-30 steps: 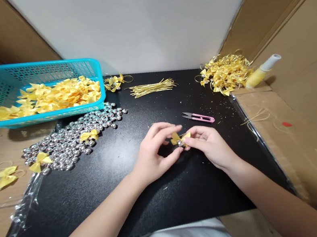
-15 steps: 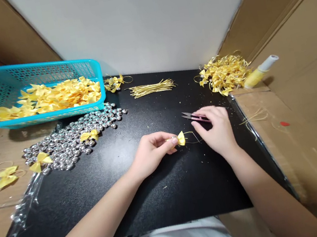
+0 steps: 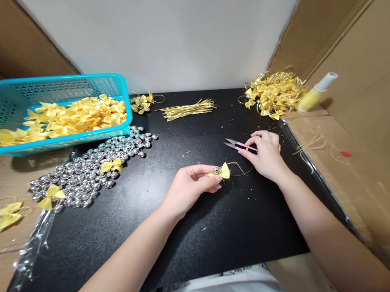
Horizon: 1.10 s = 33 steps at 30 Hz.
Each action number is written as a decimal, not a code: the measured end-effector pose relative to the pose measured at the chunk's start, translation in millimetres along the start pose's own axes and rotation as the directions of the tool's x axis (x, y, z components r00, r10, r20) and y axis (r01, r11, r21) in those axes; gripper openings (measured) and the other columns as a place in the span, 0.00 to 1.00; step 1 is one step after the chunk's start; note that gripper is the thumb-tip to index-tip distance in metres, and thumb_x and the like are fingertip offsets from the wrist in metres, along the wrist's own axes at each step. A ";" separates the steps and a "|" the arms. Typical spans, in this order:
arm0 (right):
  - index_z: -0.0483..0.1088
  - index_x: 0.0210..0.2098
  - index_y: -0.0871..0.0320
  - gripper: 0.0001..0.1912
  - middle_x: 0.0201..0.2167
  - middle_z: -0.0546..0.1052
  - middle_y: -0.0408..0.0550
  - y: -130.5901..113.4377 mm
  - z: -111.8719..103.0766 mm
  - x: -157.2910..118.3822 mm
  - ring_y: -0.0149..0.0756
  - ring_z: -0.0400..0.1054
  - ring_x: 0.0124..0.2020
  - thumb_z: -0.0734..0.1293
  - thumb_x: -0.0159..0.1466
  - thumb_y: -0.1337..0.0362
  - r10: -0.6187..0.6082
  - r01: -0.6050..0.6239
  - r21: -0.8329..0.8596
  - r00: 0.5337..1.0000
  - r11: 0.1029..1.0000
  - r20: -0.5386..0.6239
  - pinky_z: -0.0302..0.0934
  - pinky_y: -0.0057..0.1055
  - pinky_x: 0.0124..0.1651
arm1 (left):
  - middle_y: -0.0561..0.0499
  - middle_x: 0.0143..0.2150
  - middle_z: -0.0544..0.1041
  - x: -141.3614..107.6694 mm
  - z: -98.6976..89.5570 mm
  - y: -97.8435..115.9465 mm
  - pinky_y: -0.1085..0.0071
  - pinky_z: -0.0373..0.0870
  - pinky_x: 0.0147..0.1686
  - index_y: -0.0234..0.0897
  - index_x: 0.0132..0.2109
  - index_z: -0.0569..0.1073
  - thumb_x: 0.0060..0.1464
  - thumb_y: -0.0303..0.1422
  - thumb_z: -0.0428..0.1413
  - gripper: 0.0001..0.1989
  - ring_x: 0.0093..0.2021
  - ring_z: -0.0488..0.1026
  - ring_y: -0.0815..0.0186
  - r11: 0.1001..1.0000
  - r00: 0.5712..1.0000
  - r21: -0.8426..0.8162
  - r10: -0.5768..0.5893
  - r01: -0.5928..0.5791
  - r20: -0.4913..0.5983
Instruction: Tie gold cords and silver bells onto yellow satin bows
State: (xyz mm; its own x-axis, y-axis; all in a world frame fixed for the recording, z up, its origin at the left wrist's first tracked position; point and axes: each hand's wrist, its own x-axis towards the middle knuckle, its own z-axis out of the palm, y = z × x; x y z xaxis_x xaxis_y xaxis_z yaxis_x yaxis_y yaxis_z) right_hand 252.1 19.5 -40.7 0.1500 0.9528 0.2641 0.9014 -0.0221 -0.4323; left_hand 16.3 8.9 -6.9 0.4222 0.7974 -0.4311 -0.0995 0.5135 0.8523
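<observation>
Off the yellow ribbon bow (image 3: 225, 171) since the first frame, the right hand (image 3: 269, 155) now has its thumb and fingers closed on the pink-handled thread snips (image 3: 242, 146), blades apart and pointing left; the left hand (image 3: 191, 189) pinches the bow, with its silver bead (image 3: 216, 170), above the middle of the black tabletop (image 3: 214, 233), a thin cord loop (image 3: 233, 163) reaching right, while loose silver beads (image 3: 84, 173) lie at left before the turquoise basket (image 3: 123, 85), gold cords (image 3: 188, 110) lie at the far side and corded bows (image 3: 274, 94) are heaped far right
</observation>
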 end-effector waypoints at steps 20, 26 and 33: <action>0.70 0.34 0.56 0.15 0.20 0.68 0.38 -42.9 -54.7 -23.4 0.26 0.58 0.19 0.63 0.67 0.51 -0.433 0.273 0.536 0.879 0.799 0.199 0.49 0.26 0.25 | 0.53 0.30 0.80 -3.2 1.6 -0.8 0.79 0.70 0.29 0.33 0.36 0.77 0.45 0.32 0.67 0.11 0.24 0.72 0.76 0.983 0.981 -0.023 0.182 -0.181 0.071; 0.71 0.29 0.57 0.19 0.22 0.74 0.42 -44.1 -57.5 -24.3 0.29 0.65 0.20 0.65 0.63 0.47 -0.526 0.419 0.471 0.842 0.776 0.118 0.54 0.26 0.26 | 0.53 0.29 0.77 -5.9 3.0 -0.6 0.77 0.70 0.29 0.34 0.35 0.72 0.47 0.34 0.66 0.12 0.25 0.72 0.73 0.967 0.968 0.053 0.245 -0.248 0.057; 0.75 0.30 0.55 0.10 0.23 0.78 0.43 -44.9 -57.0 -25.8 0.32 0.69 0.21 0.71 0.58 0.54 -0.540 0.501 0.300 0.840 0.812 0.059 0.58 0.29 0.29 | 0.52 0.30 0.76 -8.4 3.3 -1.2 0.74 0.70 0.32 0.35 0.32 0.70 0.47 0.34 0.66 0.13 0.28 0.72 0.72 0.962 0.963 0.062 0.263 -0.267 0.064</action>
State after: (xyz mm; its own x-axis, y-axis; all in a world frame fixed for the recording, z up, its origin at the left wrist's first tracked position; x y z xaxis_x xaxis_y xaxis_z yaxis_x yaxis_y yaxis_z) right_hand 231.0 -21.4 21.1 -0.3844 0.8301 0.4040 0.6855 0.5498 -0.4773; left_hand 15.9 0.5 -3.4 0.4381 0.8824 -0.1715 -0.1524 0.2609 0.9533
